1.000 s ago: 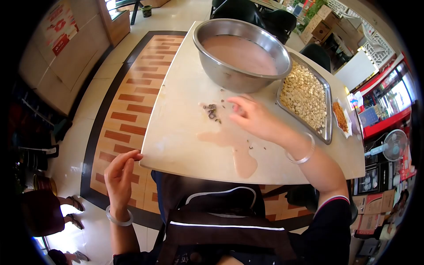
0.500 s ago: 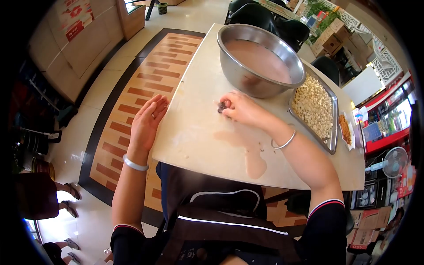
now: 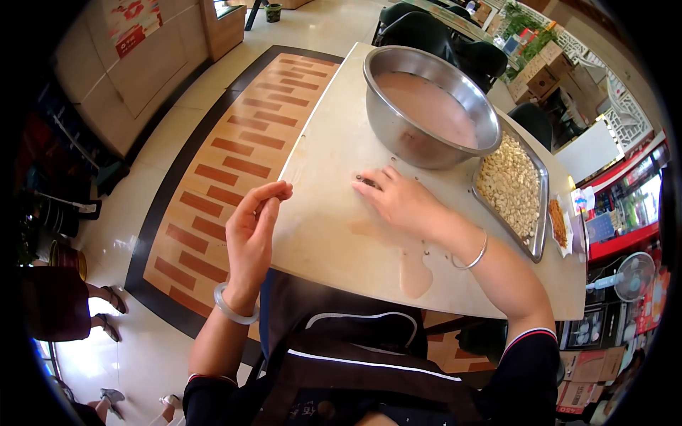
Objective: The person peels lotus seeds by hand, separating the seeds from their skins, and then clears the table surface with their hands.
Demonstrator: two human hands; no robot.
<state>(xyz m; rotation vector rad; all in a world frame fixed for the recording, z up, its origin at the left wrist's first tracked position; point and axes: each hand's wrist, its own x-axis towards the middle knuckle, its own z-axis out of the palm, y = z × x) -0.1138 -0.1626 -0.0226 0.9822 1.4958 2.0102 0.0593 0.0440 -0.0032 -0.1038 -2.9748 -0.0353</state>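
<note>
On the pale tabletop (image 3: 327, 163), my right hand (image 3: 405, 202) is closed with its fingertips around a small clump of dark scraps (image 3: 368, 182). Just beyond it stands a large steel basin (image 3: 398, 142) holding pinkish-brown liquid (image 3: 426, 103). My left hand (image 3: 253, 224) is at the table's left edge, fingers curled and thumb against the index finger. Whatever may be between those fingertips is too small to make out. A wet puddle (image 3: 414, 273) and a few dark specks lie near my right wrist.
A metal tray (image 3: 538, 174) of pale, cream-coloured pieces (image 3: 508, 188) sits right of the basin. Behind it is a white dish (image 3: 566, 245) with orange-brown bits. Dark chairs (image 3: 419, 32) stand past the table. Another person's sandalled feet (image 3: 110, 326) show at the lower left.
My left hand has moved right and closed from an open palm into curled fingers. My right hand has turned palm down over the dark scraps. The camera view has shifted slightly.
</note>
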